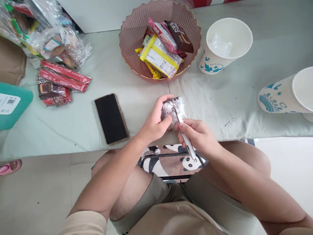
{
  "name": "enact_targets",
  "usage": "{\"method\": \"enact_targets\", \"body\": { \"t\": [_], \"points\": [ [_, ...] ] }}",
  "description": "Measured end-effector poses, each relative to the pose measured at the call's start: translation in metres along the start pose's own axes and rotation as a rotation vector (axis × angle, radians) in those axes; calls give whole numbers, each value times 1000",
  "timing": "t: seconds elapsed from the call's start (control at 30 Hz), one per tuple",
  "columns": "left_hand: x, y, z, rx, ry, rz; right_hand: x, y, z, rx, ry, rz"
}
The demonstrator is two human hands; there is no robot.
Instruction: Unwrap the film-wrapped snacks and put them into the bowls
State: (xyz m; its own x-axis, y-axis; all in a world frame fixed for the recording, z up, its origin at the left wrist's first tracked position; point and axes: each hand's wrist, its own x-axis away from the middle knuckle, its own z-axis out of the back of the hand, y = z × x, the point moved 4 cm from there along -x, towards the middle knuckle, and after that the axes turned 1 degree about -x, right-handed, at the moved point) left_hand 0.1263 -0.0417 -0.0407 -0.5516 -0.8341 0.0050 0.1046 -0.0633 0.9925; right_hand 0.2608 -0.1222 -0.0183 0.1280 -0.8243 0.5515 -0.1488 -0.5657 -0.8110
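My left hand [158,120] is closed on a small dark packet in clear, shiny plastic wrap [181,106], near the table's front edge. In my right hand [197,132] is a slim white utility knife [187,140], its handle pointing down toward my lap. The knife's dark tip lies over the face of the wrapped packet; whether it has cut the film I cannot tell. Left of my hands, a black-screened phone [111,118] lies flat on the table.
A pink ribbed bowl [129,65] with several snack packets stands behind my hands. Two paper cups [212,62] are on the right, one tilted. At left lie red snack packs [65,76], a plastic bag of snacks [61,45] and a teal container [18,114].
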Motion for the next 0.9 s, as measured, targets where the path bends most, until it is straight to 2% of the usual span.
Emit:
{"method": "enact_targets", "body": {
  "t": [0.47,0.9],
  "points": [
    [-2,8,9,-82,88,-32,4,3,-1,73,-31,-54],
    [0,10,25,-14,185,-27,5,6,-6,171,-75,-40]
  ]
}}
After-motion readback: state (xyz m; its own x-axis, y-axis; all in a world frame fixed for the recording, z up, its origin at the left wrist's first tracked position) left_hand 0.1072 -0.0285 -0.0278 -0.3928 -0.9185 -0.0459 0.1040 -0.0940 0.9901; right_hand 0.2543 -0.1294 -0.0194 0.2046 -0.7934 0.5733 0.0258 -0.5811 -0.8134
